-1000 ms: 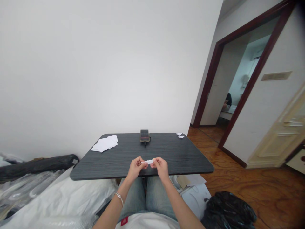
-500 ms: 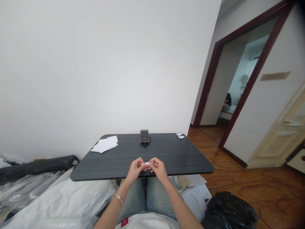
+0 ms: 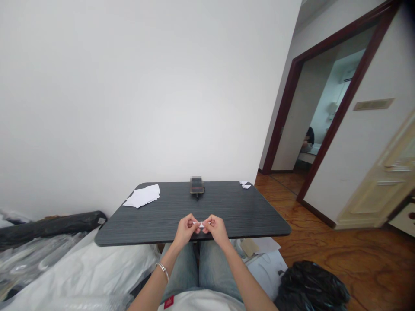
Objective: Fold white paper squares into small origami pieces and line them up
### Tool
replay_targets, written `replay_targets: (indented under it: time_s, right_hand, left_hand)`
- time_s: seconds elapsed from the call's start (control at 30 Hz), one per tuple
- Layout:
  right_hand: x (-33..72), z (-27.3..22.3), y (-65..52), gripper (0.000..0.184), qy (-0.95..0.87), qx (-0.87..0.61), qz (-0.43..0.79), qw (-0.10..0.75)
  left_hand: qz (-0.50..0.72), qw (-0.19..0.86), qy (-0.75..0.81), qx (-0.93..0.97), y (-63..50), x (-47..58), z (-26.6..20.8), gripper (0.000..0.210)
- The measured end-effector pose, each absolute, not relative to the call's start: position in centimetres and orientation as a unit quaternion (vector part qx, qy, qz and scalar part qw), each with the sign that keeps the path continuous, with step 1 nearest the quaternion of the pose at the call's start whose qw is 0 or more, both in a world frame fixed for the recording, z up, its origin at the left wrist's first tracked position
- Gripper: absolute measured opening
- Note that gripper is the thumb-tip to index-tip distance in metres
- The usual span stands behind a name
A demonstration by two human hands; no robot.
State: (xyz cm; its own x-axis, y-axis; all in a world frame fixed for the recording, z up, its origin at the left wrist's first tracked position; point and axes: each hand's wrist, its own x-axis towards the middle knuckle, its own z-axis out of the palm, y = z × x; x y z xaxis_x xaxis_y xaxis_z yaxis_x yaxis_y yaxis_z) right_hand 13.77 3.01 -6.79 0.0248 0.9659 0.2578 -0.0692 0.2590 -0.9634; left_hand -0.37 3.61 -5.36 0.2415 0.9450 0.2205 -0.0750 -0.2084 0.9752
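Note:
Between my two hands, just above the near edge of the dark table (image 3: 168, 231), is a small piece of folded white paper (image 3: 201, 224). My left hand (image 3: 186, 229) pinches its left end between thumb and fingers. Its right end is gripped the same way by my right hand (image 3: 215, 228). Fingertips cover much of the paper, so its full shape is hidden. A stack of white paper sheets (image 3: 142, 196) lies at the table's left side. Two small folded paper pieces (image 3: 246, 187) rest at the far right corner.
A phone-like device on a stand (image 3: 196, 185) is at the table's back middle, against the white wall (image 3: 181, 95). Wrapped bundles (image 3: 90, 268) lie at left. A black plastic bag (image 3: 311, 285) sits on the floor at right. Beyond the doorway, a person (image 3: 308, 139) is partly visible.
The folded paper has shifted slightly in my fingers and now shows a small pointed white shape between my thumbs. Both hands stay at nearly the same place.

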Motion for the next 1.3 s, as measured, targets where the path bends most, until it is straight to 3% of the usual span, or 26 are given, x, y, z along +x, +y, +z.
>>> replay_targets:
  time_s: [0.47,0.8,1.3]
  right_hand:
    - [13.84,-6.78,2.91,0.015,-0.547,-0.408,0.445,0.58]
    - [14.14,-6.72,2.92,0.017,-0.558,-0.382,0.474,0.563]
    - [14.47,-6.82,3.81,0.018,-0.493,-0.396,0.48,0.608]
  left_hand:
    - [0.46,0.499,0.369,0.635,3.86,-0.36,-5.16,0.018]
    - [0.475,0.509,0.375,0.613,3.92,-0.4,-5.02,0.017]
    - [0.488,0.507,0.363,0.611,3.79,-0.83,-4.74,0.028]
